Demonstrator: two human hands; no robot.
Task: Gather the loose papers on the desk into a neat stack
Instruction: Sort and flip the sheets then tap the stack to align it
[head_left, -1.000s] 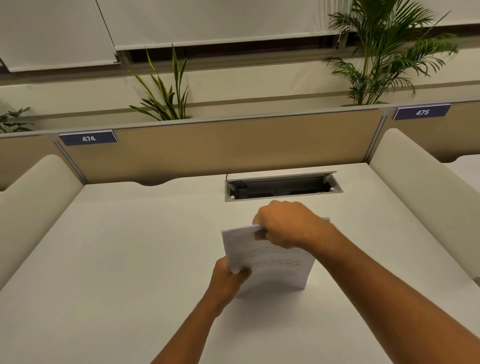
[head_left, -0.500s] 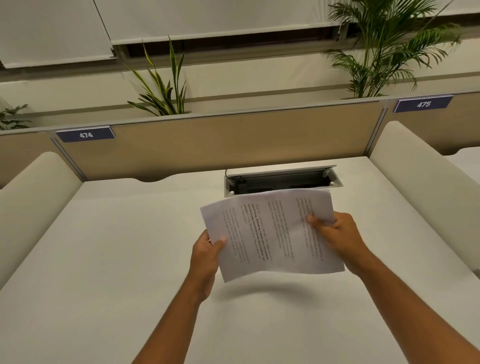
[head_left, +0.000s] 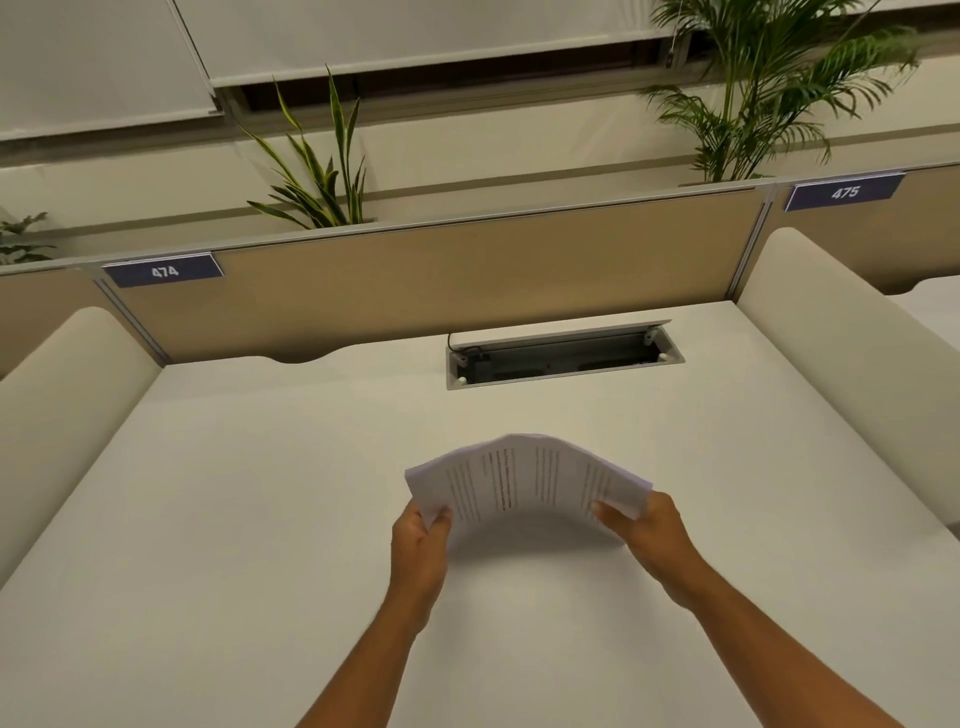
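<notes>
A stack of white printed papers (head_left: 524, 480) is held just above the white desk (head_left: 234, 519), near its middle. The sheets bow upward in an arch, text side facing me. My left hand (head_left: 422, 545) pinches the stack's left end, thumb on top. My right hand (head_left: 647, 530) pinches the right end the same way. The papers' near edge hangs over a soft shadow on the desk. No other loose sheet shows on the desk.
An open cable box (head_left: 563, 356) is sunk into the desk behind the papers. A tan partition (head_left: 441, 280) with labels 474 and 475 closes the back. Cream padded side dividers (head_left: 841, 364) flank both sides. Plants (head_left: 317, 171) stand beyond the partition.
The stack was upright on the desk under my right hand, then lifted flat with a hand at each end. Now it is lower, nearer the desk, and bowed upward.
</notes>
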